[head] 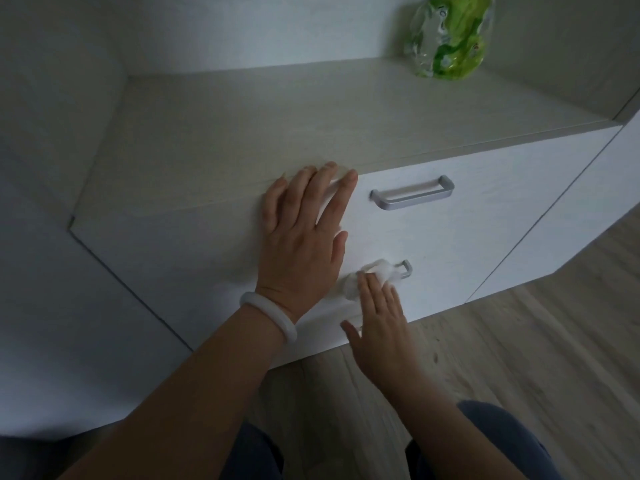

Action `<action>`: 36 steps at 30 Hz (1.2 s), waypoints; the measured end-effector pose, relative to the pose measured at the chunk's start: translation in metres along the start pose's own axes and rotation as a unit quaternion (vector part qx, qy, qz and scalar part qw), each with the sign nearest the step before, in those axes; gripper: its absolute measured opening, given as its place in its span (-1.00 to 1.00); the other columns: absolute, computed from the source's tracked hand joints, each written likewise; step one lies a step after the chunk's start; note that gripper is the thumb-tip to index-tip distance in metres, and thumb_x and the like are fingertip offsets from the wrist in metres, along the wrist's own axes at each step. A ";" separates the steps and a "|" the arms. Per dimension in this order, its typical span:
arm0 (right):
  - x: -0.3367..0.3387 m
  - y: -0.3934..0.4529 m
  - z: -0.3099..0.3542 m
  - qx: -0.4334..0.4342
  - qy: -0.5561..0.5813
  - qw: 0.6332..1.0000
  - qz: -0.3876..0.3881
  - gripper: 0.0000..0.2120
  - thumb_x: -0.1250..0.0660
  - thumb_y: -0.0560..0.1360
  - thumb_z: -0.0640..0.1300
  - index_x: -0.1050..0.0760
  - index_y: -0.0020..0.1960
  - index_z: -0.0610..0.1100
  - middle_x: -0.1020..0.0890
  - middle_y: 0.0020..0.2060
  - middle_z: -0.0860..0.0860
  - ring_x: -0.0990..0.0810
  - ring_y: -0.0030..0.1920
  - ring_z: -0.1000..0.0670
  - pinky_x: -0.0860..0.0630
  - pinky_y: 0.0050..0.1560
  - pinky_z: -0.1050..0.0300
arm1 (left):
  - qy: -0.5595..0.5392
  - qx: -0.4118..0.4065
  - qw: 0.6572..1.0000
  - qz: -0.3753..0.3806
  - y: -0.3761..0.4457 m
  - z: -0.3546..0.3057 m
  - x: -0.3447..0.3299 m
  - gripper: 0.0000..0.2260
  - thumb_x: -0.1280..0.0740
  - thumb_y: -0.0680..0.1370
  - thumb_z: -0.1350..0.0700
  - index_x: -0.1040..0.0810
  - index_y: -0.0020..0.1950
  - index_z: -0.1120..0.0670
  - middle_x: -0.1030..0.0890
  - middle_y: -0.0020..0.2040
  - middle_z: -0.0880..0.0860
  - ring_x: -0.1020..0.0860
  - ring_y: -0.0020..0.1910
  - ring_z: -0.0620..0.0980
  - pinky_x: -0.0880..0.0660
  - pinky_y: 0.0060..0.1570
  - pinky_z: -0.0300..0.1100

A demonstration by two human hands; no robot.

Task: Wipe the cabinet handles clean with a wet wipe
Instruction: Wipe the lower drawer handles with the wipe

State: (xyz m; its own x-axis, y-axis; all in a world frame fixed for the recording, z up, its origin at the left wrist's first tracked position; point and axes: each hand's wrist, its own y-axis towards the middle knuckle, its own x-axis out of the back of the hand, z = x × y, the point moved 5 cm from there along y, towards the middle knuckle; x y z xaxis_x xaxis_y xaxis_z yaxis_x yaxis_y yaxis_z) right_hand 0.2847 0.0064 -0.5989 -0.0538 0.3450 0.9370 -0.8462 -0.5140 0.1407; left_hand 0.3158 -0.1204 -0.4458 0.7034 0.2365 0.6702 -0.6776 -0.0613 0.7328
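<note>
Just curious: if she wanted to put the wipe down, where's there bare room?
The cabinet top is bare from the left wall to the green pack at its back right. The drawer fronts are crowded: left hand flat, right hand pressing the wipe on the lower handle.

Dim light; pale wall (pixel 242 26) behind white cabinet (pixel 485 202), light wood-plank floor (pixel 519 358) below.

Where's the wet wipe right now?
In the head view, the wet wipe is low centre-right, pressed by the right hand against the lower drawer handle, beside the left hand.
</note>
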 end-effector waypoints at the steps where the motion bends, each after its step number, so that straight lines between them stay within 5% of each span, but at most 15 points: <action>1: 0.003 0.000 -0.007 0.011 -0.017 1.000 -0.006 -0.26 -0.19 0.58 0.15 0.12 0.58 -0.05 0.14 0.50 0.05 0.21 0.50 0.02 0.23 0.47 0.04 | -0.001 -0.001 1.000 0.001 0.000 0.000 0.000 -0.37 -0.34 0.48 0.00 -0.27 0.54 0.01 -0.36 0.48 0.07 -0.25 0.43 0.09 0.01 0.47 0.04; 5: 0.007 0.007 -0.022 -0.057 -0.015 0.998 -0.002 -0.27 -0.13 0.59 0.18 0.16 0.58 -0.07 0.12 0.56 -0.01 0.25 0.51 0.01 0.26 0.49 0.08 | -0.004 0.002 1.000 -0.001 0.000 -0.001 0.001 -0.38 -0.33 0.48 0.00 -0.28 0.53 0.01 -0.36 0.48 0.07 -0.28 0.43 0.10 0.02 0.47 0.03; 8: -0.002 0.005 0.001 -0.017 0.006 1.000 0.010 -0.25 -0.15 0.58 0.18 0.16 0.58 -0.04 0.17 0.53 0.04 0.30 0.48 0.03 0.26 0.48 0.05 | 0.001 0.005 1.000 0.003 0.000 -0.001 0.001 -0.39 -0.33 0.49 -0.02 -0.27 0.53 0.00 -0.36 0.48 0.07 -0.29 0.44 0.11 0.04 0.48 0.03; 11: 0.002 0.003 -0.017 0.024 -0.048 0.999 0.004 -0.30 -0.15 0.59 0.15 0.08 0.58 -0.06 0.07 0.54 0.02 0.18 0.52 0.03 0.17 0.52 0.00 | 0.005 -0.002 1.000 0.008 -0.001 0.000 0.000 -0.37 -0.33 0.49 -0.02 -0.26 0.54 0.00 -0.34 0.49 0.06 -0.26 0.45 0.10 0.04 0.48 0.04; 14: 0.015 0.008 -0.037 -0.042 -0.044 0.998 -0.025 -0.36 -0.09 0.61 0.12 0.03 0.57 -0.11 -0.04 0.56 -0.03 0.08 0.55 0.02 0.18 0.53 0.02 | 0.002 0.000 1.000 0.002 0.000 0.000 0.000 -0.37 -0.34 0.48 -0.01 -0.27 0.54 0.00 -0.35 0.49 0.07 -0.27 0.44 0.10 0.03 0.48 0.05; 19: 0.000 0.013 0.015 -0.032 -0.005 0.999 0.005 -0.42 0.03 0.66 0.12 0.06 0.58 -0.09 0.06 0.55 -0.03 0.12 0.56 -0.09 0.25 0.46 0.05 | -0.009 0.014 1.000 -0.002 0.000 -0.003 0.000 -0.39 -0.33 0.49 -0.02 -0.29 0.53 0.01 -0.37 0.48 0.08 -0.27 0.44 0.11 0.03 0.48 0.06; 25: -0.002 0.004 -0.011 0.065 -0.082 0.994 -0.006 -0.48 -0.04 0.64 0.02 -0.12 0.54 -0.14 -0.16 0.51 -0.07 -0.10 0.53 -0.08 -0.11 0.51 -0.10 | 0.002 -0.002 1.000 0.005 0.000 0.000 0.001 -0.39 -0.31 0.50 -0.01 -0.27 0.54 0.00 -0.34 0.50 0.06 -0.27 0.45 0.09 0.00 0.48 0.05; 31: 0.026 0.026 -0.068 0.043 -0.063 0.997 -0.025 -0.45 0.12 0.63 0.06 -0.27 0.49 -0.21 -0.31 0.46 -0.08 -0.28 0.48 -0.01 -0.08 0.51 0.01 | -0.008 0.001 1.000 -0.009 -0.001 0.000 0.001 -0.40 -0.33 0.49 0.00 -0.29 0.53 0.00 -0.36 0.48 0.06 -0.28 0.44 0.09 0.00 0.48 0.05; 36: 0.017 0.023 -0.066 0.020 0.031 0.997 -0.066 -0.50 -0.05 0.64 0.01 -0.25 0.50 -0.21 -0.27 0.49 -0.08 -0.22 0.49 -0.06 -0.20 0.48 -0.04 | 0.000 0.004 1.000 -0.014 0.000 -0.001 -0.001 -0.41 -0.31 0.49 0.00 -0.30 0.52 0.00 -0.37 0.47 0.07 -0.28 0.43 0.10 0.00 0.47 0.06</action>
State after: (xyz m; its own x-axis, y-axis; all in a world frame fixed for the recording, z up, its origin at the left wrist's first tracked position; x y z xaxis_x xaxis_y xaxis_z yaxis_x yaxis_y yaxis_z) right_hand 0.2294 0.0529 -0.6006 0.0228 0.4582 0.8886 -0.8265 -0.4915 0.2746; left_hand 0.3150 -0.1195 -0.4470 0.7219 0.2382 0.6497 -0.6563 -0.0616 0.7519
